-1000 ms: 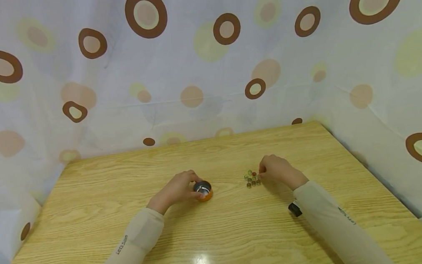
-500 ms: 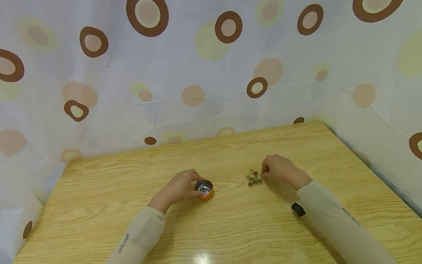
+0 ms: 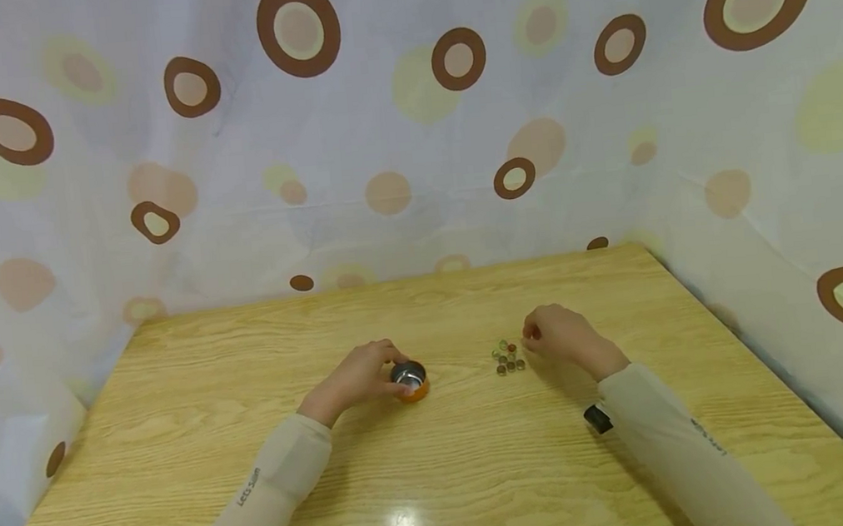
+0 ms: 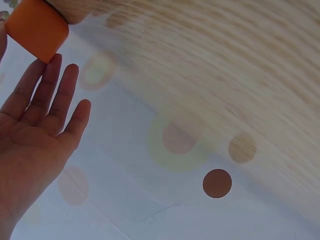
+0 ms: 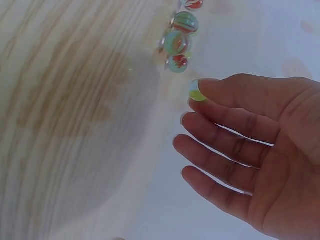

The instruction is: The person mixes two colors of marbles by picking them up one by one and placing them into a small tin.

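Note:
Near the middle of the table, my left hand (image 3: 356, 377) holds a small round bowl (image 3: 421, 392), orange outside and shiny metal inside, with thumb and fingers at its rim. In the left wrist view, the orange bowl wall (image 4: 37, 30) shows at the top left, fingertips against it. My right hand (image 3: 562, 338) is just right of a tight cluster of small glass marbles (image 3: 511, 366). Its thumb and index finger pinch one clear marble with yellow-green in it (image 5: 197, 91), while the other fingers are loosely bent. Swirled red and green marbles (image 5: 177, 43) lie beyond the fingertips.
The wooden table (image 3: 440, 478) reaches back to a patterned curtain (image 3: 380, 133), which also closes off both sides. A black strap-like piece (image 3: 597, 419) hangs at the right sleeve (image 3: 653, 418). A stretch of bare wood separates the bowl from the marbles.
My right fingers have drawn slightly away from the marble cluster, still pinched together. The left hand and the bowl stay put; the head view shifts a little.

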Tool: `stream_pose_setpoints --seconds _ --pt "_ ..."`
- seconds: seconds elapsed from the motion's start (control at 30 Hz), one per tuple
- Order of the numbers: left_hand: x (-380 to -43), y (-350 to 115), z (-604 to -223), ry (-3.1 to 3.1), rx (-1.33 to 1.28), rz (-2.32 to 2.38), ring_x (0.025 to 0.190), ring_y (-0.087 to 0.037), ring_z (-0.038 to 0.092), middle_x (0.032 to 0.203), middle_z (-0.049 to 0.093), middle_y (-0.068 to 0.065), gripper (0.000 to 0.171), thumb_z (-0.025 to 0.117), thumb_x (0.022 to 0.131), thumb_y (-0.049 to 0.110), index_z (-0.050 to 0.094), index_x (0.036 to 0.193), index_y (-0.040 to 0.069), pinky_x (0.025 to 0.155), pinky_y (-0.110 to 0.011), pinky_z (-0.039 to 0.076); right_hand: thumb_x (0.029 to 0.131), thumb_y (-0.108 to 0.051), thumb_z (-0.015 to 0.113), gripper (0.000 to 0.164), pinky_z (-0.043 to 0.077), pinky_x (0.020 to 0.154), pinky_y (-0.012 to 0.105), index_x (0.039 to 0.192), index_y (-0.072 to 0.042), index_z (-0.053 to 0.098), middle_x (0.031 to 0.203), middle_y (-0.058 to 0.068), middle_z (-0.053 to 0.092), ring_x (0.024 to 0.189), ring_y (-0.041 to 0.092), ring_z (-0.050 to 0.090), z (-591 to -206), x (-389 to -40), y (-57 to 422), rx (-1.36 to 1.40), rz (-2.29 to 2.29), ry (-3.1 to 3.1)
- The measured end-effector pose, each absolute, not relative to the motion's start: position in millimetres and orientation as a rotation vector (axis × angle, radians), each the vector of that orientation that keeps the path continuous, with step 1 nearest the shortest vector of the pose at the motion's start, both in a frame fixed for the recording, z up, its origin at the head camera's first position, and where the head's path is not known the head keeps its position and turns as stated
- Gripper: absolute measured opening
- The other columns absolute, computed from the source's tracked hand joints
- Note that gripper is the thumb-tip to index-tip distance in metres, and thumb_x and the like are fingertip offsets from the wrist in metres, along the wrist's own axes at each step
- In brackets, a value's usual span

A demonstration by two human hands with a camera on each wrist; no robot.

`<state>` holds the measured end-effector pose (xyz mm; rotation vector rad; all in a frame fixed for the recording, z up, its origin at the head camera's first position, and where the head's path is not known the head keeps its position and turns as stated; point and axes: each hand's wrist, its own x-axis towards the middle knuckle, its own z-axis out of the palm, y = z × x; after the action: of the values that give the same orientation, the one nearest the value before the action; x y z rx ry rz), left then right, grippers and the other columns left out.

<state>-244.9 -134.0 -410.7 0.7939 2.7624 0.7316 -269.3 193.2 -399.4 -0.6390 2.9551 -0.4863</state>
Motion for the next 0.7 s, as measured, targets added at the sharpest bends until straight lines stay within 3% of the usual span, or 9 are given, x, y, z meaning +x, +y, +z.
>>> stream_pose_setpoints --seconds 0.7 --pt "-243.2 -133.5 -410.3 2.782 0.75 0.707 0.105 -0.027 0.057 0.11 0.063 -0.006 0.042 0.079 0.08 0.026 0.069 0.115 0.005 0.095 -0.045 0.042 0.092 -0.015 0.066 0.018 0.038 0.053 0.027 0.103 -0.002 0.07 0.073 0.0 0.052 0.06 0.013 0.044 -382.4 -254.6 132.5 -0.78 -0.598 2.997"
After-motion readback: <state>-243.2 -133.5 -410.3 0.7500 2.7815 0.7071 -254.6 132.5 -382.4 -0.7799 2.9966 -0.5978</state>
